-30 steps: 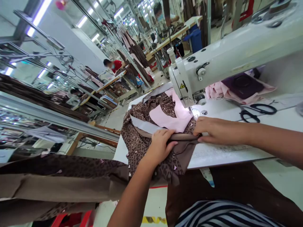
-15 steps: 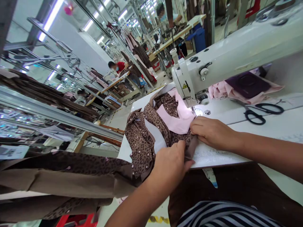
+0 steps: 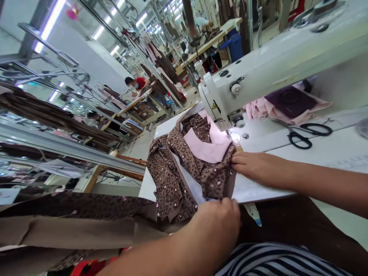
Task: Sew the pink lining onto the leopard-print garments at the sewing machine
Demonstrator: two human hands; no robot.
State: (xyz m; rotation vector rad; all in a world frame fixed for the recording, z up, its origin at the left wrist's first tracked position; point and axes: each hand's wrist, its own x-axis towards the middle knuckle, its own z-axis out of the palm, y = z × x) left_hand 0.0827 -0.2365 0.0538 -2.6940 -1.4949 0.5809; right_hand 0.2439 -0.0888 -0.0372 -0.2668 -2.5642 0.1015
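Brown leopard-print fabric [image 3: 169,180] lies bunched on the white sewing table [image 3: 261,188], with a pink fabric piece [image 3: 204,147] on top reaching to the needle area of the sewing machine [image 3: 258,73]. My left hand [image 3: 215,222], slightly blurred, is closed on the near edge of the leopard fabric at the table's front edge. My right hand [image 3: 255,165] rests at the fabric's right edge, just below the needle, its fingers pressed together on the cloth.
Black-handled scissors [image 3: 300,140] and pink cloth under a dark purple item [image 3: 290,99] lie right of the needle. Long brown fabric [image 3: 71,230] hangs at the left. Two people work at farther tables.
My left hand has moved down toward the table's front edge, and the leopard fabric is more spread out between my hands. The whole view has shifted a little.
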